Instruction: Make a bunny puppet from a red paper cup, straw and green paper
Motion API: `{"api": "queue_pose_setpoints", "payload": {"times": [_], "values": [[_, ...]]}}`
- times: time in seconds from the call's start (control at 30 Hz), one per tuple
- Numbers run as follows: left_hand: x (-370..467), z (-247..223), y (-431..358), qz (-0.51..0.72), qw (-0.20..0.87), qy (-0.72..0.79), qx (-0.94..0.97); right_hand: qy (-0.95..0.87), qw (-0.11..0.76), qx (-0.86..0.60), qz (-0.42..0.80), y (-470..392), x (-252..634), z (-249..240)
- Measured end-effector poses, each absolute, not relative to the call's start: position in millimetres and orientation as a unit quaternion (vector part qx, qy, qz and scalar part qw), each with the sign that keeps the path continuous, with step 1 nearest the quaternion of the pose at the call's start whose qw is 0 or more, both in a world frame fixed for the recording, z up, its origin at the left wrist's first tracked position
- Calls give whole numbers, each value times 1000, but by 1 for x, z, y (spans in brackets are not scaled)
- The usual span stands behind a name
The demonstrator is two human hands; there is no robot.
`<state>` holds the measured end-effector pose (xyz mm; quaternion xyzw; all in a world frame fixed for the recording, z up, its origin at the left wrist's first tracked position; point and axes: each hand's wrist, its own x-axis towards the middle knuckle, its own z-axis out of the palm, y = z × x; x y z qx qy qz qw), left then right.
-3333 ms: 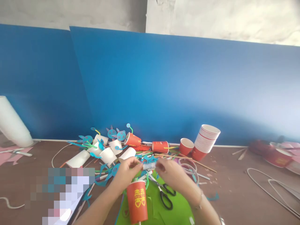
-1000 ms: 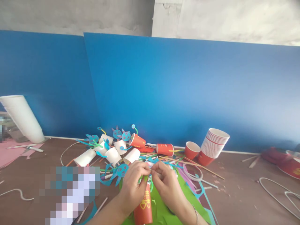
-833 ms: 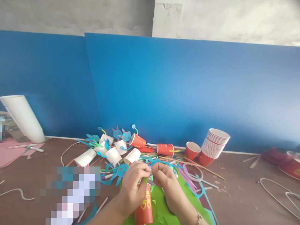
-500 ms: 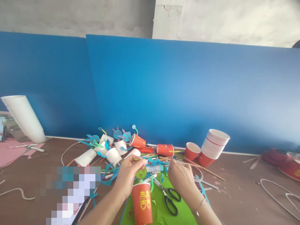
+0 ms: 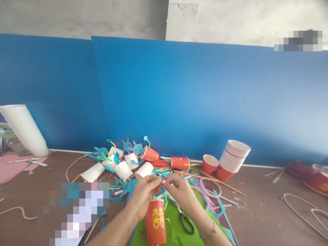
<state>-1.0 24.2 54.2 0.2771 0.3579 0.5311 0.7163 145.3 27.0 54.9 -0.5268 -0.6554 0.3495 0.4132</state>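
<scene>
My left hand (image 5: 143, 196) is closed in a pinch above a red paper cup (image 5: 155, 222) with a yellow double character. A sliver of the green paper face (image 5: 154, 177) shows at its fingertips; the rest is hidden behind the hand. My right hand (image 5: 181, 194) meets it fingertip to fingertip, pinching a tiny whitish bit too small to name. Beside the cup, a green bent straw (image 5: 165, 201) sticks up. Black-handled scissors (image 5: 187, 223) lie on the green paper sheet (image 5: 174, 230), partly under my right wrist.
Behind my hands lie white cups (image 5: 123, 171) with blue paper animal faces (image 5: 137, 148), straws and paper scraps. A stack of red-and-white cups (image 5: 234, 159) stands right, a leaning white cup stack (image 5: 25, 130) far left. A blue partition (image 5: 192, 102) closes off the back. Clear tape rings (image 5: 211, 188) lie right.
My right hand has moved left and now touches my left fingertips. The green face, seen above the cup before, is now mostly covered. Tape rings and purple paper have come into sight.
</scene>
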Motion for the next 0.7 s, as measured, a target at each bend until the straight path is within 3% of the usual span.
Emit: {"api": "queue_pose_setpoints", "payload": {"times": [0.13,0.23,0.43,0.7], "values": [[-2,56,24,511,714,366,308,-687,440,-519,256,18,144,62],[-5,57,28,533,645,414,357,-717,442,-518,146,8,141,69],[-10,53,32,504,612,441,421,-717,412,-488,281,7,138,70],[-7,49,28,480,615,439,446,-698,407,-501,311,13,138,64]]}}
